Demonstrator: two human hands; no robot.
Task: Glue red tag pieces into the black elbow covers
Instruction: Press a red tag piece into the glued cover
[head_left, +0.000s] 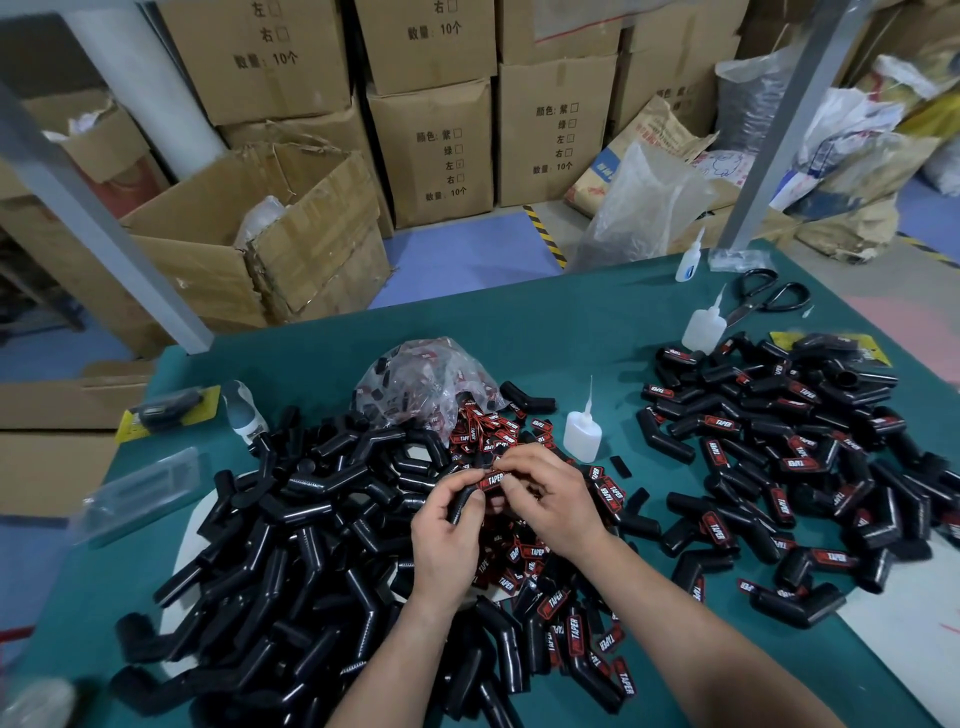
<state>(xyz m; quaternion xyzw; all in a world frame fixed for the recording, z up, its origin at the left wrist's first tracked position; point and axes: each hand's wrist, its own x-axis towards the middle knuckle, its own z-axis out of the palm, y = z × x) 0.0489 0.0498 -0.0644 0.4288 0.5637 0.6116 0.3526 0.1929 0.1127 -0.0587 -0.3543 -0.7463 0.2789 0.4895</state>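
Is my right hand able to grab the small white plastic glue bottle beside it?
Likely yes once freed: the white glue bottle stands close with nothing between, but the right hand pinches a red tag.

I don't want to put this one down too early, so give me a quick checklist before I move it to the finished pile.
1. Grip on cover: left hand holds the elbow cover: ok.
2. Tag pressed: right hand pinches the red tag onto it: ok.
3. Tag seated flat: cannot tell, fingers hide its edges.
4. Glue under tag: cannot tell.
5. Upright glue bottle beside the hands: ok.
6. Room on the finished pile to the right: ok.
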